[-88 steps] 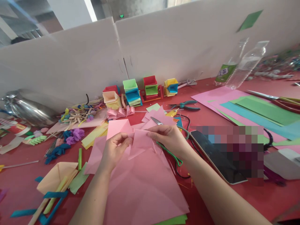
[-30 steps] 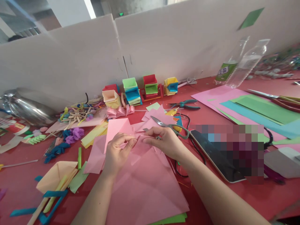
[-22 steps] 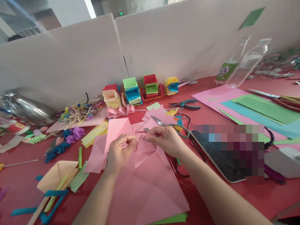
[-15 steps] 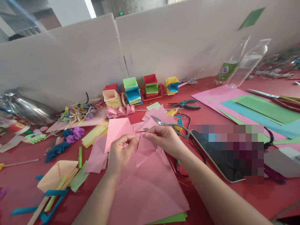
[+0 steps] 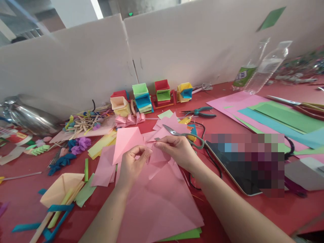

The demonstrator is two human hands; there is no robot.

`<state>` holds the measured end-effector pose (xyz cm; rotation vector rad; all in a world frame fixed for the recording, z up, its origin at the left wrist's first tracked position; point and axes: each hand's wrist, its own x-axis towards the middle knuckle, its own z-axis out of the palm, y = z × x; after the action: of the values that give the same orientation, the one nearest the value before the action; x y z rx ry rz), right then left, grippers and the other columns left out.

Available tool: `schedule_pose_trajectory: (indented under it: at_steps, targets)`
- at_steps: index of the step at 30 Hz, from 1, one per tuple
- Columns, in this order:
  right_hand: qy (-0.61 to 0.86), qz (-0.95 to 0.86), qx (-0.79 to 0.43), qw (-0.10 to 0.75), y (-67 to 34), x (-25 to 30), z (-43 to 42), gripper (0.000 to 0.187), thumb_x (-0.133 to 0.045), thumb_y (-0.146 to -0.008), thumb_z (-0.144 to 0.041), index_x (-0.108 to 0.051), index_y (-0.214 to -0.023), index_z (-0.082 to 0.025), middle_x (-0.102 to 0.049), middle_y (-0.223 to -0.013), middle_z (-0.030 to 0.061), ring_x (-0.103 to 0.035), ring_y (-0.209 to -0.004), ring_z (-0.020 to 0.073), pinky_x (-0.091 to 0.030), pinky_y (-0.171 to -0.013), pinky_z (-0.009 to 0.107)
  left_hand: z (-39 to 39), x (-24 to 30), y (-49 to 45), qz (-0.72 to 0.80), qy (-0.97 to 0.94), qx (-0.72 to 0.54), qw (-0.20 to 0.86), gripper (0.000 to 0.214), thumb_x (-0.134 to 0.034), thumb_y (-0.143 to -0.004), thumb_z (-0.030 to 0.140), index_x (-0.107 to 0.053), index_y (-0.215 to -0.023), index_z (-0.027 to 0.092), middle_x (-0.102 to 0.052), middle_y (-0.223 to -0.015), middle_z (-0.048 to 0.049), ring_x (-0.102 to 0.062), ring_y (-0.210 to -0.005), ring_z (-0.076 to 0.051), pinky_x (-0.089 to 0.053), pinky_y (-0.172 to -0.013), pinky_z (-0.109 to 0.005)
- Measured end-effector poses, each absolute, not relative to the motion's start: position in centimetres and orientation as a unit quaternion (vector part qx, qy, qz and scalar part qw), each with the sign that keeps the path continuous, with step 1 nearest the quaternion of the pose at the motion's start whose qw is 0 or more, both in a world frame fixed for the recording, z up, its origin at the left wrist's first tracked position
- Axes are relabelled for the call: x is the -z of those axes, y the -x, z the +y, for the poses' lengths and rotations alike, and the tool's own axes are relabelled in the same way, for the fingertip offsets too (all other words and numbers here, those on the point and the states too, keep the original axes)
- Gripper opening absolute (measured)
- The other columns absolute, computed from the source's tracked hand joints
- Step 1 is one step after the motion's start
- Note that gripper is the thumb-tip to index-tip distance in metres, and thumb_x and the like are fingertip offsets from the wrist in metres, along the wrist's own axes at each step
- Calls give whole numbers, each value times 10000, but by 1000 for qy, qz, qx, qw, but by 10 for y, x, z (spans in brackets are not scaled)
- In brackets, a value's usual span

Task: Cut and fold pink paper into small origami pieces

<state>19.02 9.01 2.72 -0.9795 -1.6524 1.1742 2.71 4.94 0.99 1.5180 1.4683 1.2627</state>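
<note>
- what's going on at the desk (image 5: 221,126)?
- paper handling, i'd say. a small pink sheet (image 5: 161,157) sits between the two hands, over the large pink paper (image 5: 152,206) that runs down toward the near edge.
- who's got hold of it?
- the right hand (image 5: 178,150), thumb and fingers pinching its top edge. the left hand (image 5: 133,162) has thumb and forefinger pressed together just beside the sheet's left side; from here i can't tell if a sliver of paper is caught between them.
- so which step is this?
- my guess is one side of that sheet is being lined up or creased at the fingertips. the scissors (image 5: 172,131) lie beyond the right hand, out of its grip, so i doubt it's cutting.
- and what does it call for next?
- a steady right pinch and a light left touch, i'd think. thin paper like that probably buckles if you squeeze hard.
- what's at the far edge?
- little coloured paper boxes (image 5: 143,99), lined up by the white partition (image 5: 202,44). nearer in there's a folded pink piece (image 5: 129,138), just past the left hand, and a phone (image 5: 229,165) over toward the right edge.
</note>
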Motion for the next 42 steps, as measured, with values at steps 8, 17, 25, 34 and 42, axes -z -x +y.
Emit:
schedule_pose_trajectory:
  at_steps: [8,17,25,34,42]
  targets:
    - [405,-630,-497,439,-188,-21,91,285,-642,-719,-425,-690,-700,-145,-612,-618,3,-521,-588,119,-400,-550,233,50,-10,-27,569,-590,-479,314,243,-589,-776,392,-636,-705,164,-578,-612,13,-517,-604,-119,-420,-587,-217]
    - [395,-632,-493,449,-188,-19,91,297,-621,-733,-428,-693,-711,-140,-627,-649,19,-532,-624,132,-416,-581,246,51,-9,-25,568,-584,-478,328,239,-605,-758,387,-631,-675,164,-580,-613,7,-524,-607,-127,-435,-583,-216]
    - [404,-655,-503,393,-190,-27,89,217,-677,-682,-357,-713,-777,-165,-653,-716,13,-537,-634,121,-409,-554,219,51,-8,-23,577,-580,-476,324,195,-611,-755,352,-672,-728,169,-632,-666,4,-562,-660,-137,-443,-630,-220]
    - [423,-641,-504,394,-188,-29,88,241,-644,-708,-372,-716,-700,-142,-558,-566,-22,-427,-530,81,-343,-504,213,51,-8,-25,566,-585,-474,336,198,-613,-759,354,-677,-707,174,-590,-606,17,-522,-596,-123,-427,-598,-218]
    - [439,-623,-503,406,-188,-28,89,275,-654,-694,-400,-702,-675,-130,-515,-552,-27,-399,-523,76,-314,-488,210,52,-9,-24,558,-588,-449,375,206,-594,-770,350,-577,-666,173,-516,-606,41,-475,-611,-104,-385,-612,-203]
